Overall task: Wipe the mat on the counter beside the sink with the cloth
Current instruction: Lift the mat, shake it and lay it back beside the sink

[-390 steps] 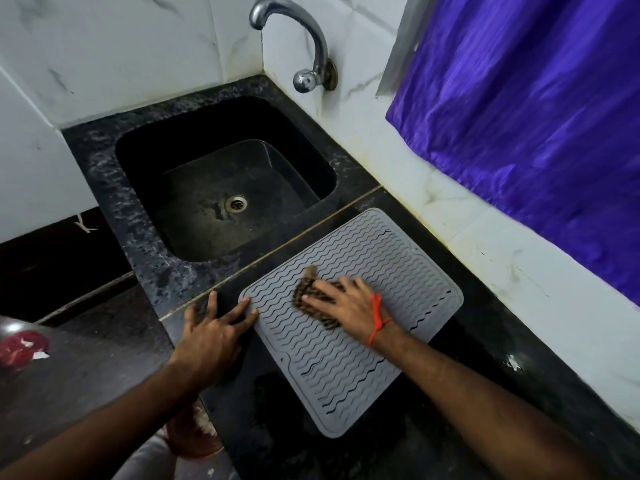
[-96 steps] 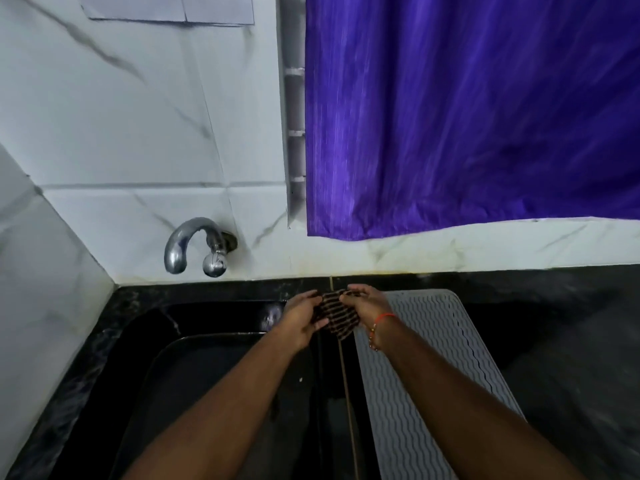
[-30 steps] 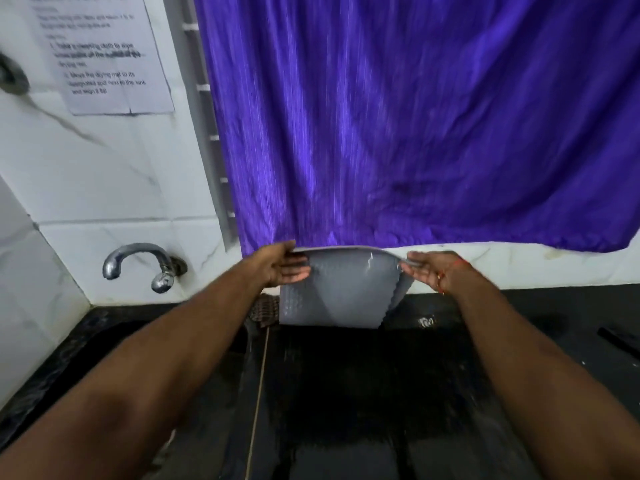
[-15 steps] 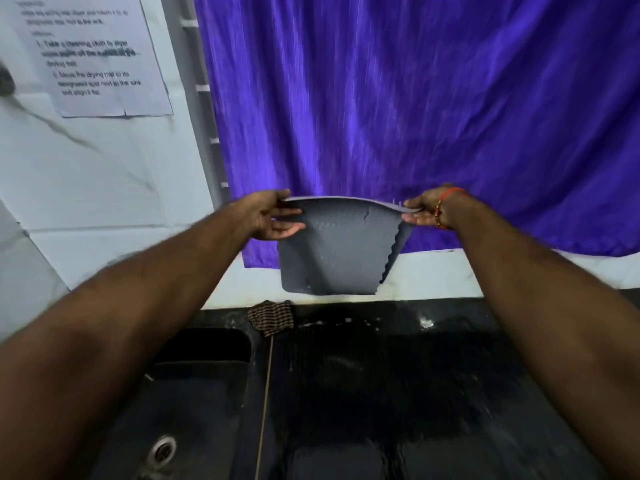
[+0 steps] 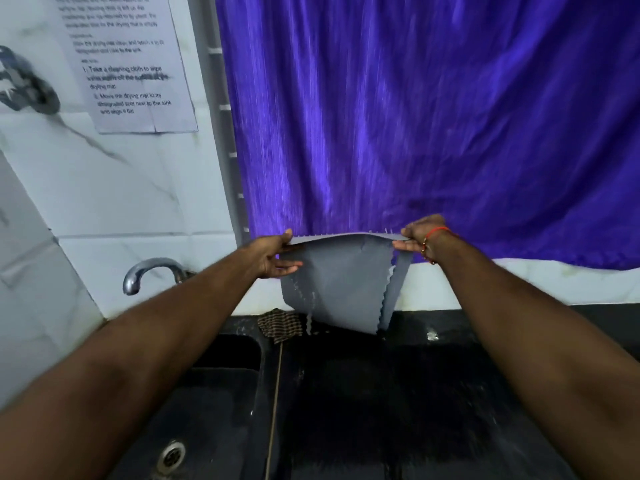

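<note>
Now holding the grey mat (image 5: 341, 282) aloft, left hand (image 5: 273, 254) at nine o'clock, right hand (image 5: 417, 237) at three, fingers pinching its top edge, cloth (image 5: 278, 325) below.

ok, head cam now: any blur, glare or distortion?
Head view: motion blur smears the wall notice and tap; wide-angle stretch swells both forearms near the bottom edge; the mat between the hands stays fairly sharp; soft sheen on the purple curtain; counter dark.
</note>
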`<control>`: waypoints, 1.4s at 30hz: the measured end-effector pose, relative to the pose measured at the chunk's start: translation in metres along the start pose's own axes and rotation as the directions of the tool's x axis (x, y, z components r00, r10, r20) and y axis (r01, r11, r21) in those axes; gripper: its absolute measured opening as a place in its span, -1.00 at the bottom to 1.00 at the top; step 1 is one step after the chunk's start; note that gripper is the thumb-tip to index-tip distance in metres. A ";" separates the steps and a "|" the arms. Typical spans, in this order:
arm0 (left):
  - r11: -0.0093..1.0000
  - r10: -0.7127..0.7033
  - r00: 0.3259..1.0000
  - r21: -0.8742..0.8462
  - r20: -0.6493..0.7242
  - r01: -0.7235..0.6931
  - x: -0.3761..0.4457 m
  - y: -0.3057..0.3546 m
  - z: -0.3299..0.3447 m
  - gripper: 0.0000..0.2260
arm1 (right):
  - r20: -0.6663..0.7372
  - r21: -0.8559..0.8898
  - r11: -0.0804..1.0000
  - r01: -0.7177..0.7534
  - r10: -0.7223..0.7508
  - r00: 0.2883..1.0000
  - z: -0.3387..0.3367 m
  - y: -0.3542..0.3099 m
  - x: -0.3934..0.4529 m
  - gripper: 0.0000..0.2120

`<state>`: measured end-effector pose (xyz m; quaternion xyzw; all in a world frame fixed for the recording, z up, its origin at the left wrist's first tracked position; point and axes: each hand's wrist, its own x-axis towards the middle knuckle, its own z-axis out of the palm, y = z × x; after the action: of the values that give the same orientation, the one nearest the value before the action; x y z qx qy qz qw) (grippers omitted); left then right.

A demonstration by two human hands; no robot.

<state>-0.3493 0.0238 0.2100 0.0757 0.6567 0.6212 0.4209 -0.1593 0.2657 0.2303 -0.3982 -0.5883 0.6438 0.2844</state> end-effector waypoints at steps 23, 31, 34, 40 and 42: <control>1.000 -0.024 0.996 -0.010 0.087 0.025 -0.081 -0.077 -0.032 -0.81 | 0.174 0.048 0.999 -0.019 0.010 0.985 -0.039 0.041 -0.110 -0.93; 0.966 -0.255 0.967 0.036 0.018 0.254 -0.177 -0.248 -0.068 -0.74 | 0.264 -0.077 0.975 -0.206 0.219 0.939 -0.072 0.175 -0.226 -0.83; 0.940 -0.336 0.941 0.040 -0.051 0.338 -0.196 -0.306 -0.075 -0.73 | 0.230 -0.110 0.947 -0.301 0.319 0.920 -0.082 0.229 -0.261 -0.81; 0.889 -0.248 0.956 0.354 -0.160 0.290 -0.202 -0.381 -0.074 -0.64 | 0.094 -0.257 0.870 -0.420 0.455 0.886 -0.096 0.308 -0.294 -0.69; 0.832 -0.191 0.963 0.490 -0.188 0.261 -0.201 -0.391 -0.075 -0.58 | 0.065 -0.382 0.830 -0.406 0.462 0.884 -0.097 0.326 -0.301 -0.67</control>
<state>-0.1049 -0.2422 -0.0513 0.0652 0.8282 0.3742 0.4121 0.1128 0.0183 -0.0361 -0.5154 -0.6093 0.6026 0.0068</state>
